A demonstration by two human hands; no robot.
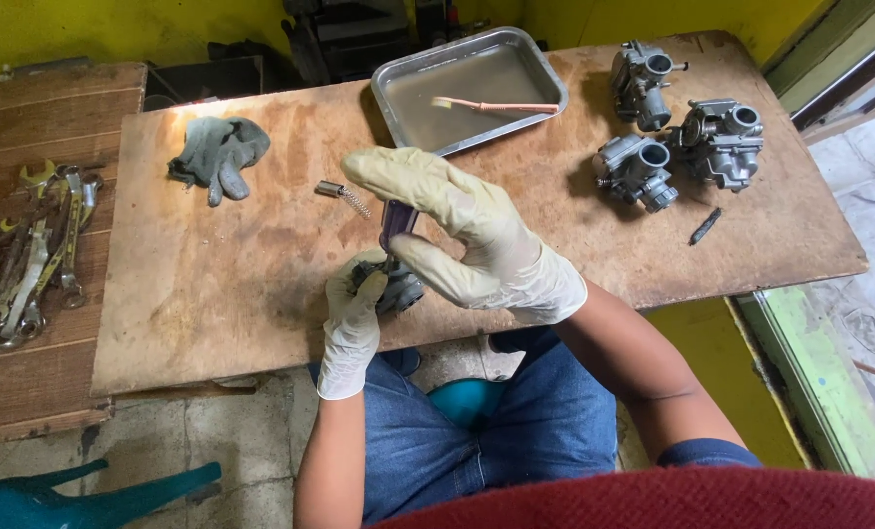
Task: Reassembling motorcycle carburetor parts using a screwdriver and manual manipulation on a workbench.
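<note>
My left hand [351, 328], gloved, has its grip closed around a small dark carburetor body [398, 287], holding it at the near edge of the tabletop [212, 284], just above my lap. My right hand [476, 240], also gloved, pinches the purple-handled screwdriver [396, 223] upright, thumb and lower fingers closed on it and the forefinger stretched out over its top; its tip goes down into the carburetor body, though the exact contact is hidden by my fingers. Just beyond the carburetor body, toward the far side, lies a small metal piece with a spring [343, 196]. Farther out from it sits a metal tray [540, 61] with a pink toothbrush [501, 105] lying in it. To the right of the carburetor body, well apart, three more carburetors [677, 142] stand grouped, with a small dark strip [705, 226] on the near side of them. To its left and farther back, a crumpled grey glove [218, 154] rests, and past the board's left edge a heap of wrenches [26, 255] lies on a wooden bench [36, 382].
</note>
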